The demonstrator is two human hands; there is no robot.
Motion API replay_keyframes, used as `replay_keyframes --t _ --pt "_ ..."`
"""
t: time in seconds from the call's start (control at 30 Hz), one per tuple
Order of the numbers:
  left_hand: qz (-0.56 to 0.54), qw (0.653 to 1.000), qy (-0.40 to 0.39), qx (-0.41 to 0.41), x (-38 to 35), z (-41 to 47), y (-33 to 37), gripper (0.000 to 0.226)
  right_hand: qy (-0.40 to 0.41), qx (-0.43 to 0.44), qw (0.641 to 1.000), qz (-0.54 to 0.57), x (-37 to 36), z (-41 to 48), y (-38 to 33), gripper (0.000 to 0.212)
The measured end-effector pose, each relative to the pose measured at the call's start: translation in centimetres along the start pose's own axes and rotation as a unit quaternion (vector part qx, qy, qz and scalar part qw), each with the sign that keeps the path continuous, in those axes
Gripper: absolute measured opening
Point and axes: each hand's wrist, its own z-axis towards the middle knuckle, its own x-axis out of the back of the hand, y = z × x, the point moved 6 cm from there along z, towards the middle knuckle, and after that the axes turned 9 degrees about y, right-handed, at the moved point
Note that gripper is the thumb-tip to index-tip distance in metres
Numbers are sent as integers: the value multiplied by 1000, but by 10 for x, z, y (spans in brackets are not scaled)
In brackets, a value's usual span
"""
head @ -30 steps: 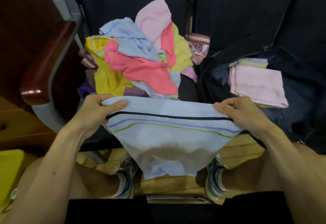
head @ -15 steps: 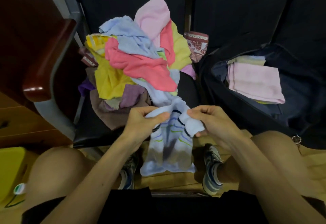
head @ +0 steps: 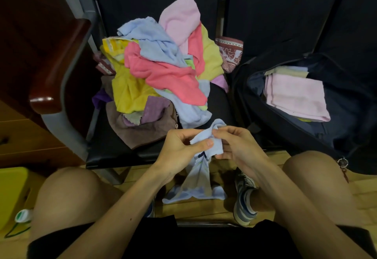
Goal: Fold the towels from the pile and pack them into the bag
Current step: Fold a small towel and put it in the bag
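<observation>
A light blue towel (head: 199, 179) with dark and green stripes hangs folded in half between my knees, its two top corners brought together. My left hand (head: 179, 148) pinches those corners with thumb on top, and my right hand (head: 234, 146) pinches them from the right side. Behind my hands a pile of loose towels (head: 161, 71) in pink, yellow, blue, coral and brown covers a black chair seat. To the right an open dark bag (head: 253, 99) holds a folded pink towel (head: 295, 95) on top of other folded ones.
A wooden armrest (head: 59, 67) stands at the left of the pile's chair. A yellow object (head: 12, 191) lies on the wooden floor at lower left. My knees and shoes frame the hanging towel. A patterned red cloth (head: 230, 52) sits between pile and bag.
My hands have come together from a wide spread, bringing the towel's two top corners to meet, so the towel now hangs narrow and doubled instead of stretched flat.
</observation>
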Motion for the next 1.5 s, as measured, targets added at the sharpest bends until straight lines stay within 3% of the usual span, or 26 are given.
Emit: replay_keyframes --t 0.2,0.27,0.43,0.53,0.67,0.77,0.83,0.87,1.0,1.07,1.17,1.23,1.37,1.5 --pt "31 995 -81 -55 -16 -7 13 41 -29 -32 996 83 5 0 -2 15" --pt "78 990 -76 -87 -21 -4 13 43 -39 -36 992 110 9 -1 -6 18" --pt "135 985 -23 -107 -24 11 8 17 -40 -27 991 129 19 -1 -9 9" --pt "120 989 -2 -83 -27 17 7 25 -19 -3 996 85 29 1 -9 18" --pt "71 995 10 -72 -22 23 23 31 69 18 996 48 49 12 -2 11" --pt "-10 999 6 -36 -16 26 29 39 99 14 995 14 55 22 5 41" --pt "-72 997 -13 5 -14 28 30 46 46 18 999 -7 47 23 5 65" --pt "-98 995 -26 23 -13 28 30 48 10 23 1000 -15 40 23 4 66" --pt "-119 990 -70 36 -6 27 34 58 -98 52 993 -29 18 16 1 42" --pt "-114 993 -39 12 6 33 39 55 -107 50 993 2 12 13 -4 44" --pt "-54 992 105 -50 36 46 47 32 -123 51 989 58 6 1 -21 32" --pt "-13 984 158 -80 46 48 47 32 -151 52 984 85 -2 -9 -30 28" --pt "-18 985 162 -57 46 46 36 29 -164 34 977 131 -13 -18 -33 28" --pt "-110 986 118 34 36 40 36 41 -166 18 967 191 -11 -16 -38 27"
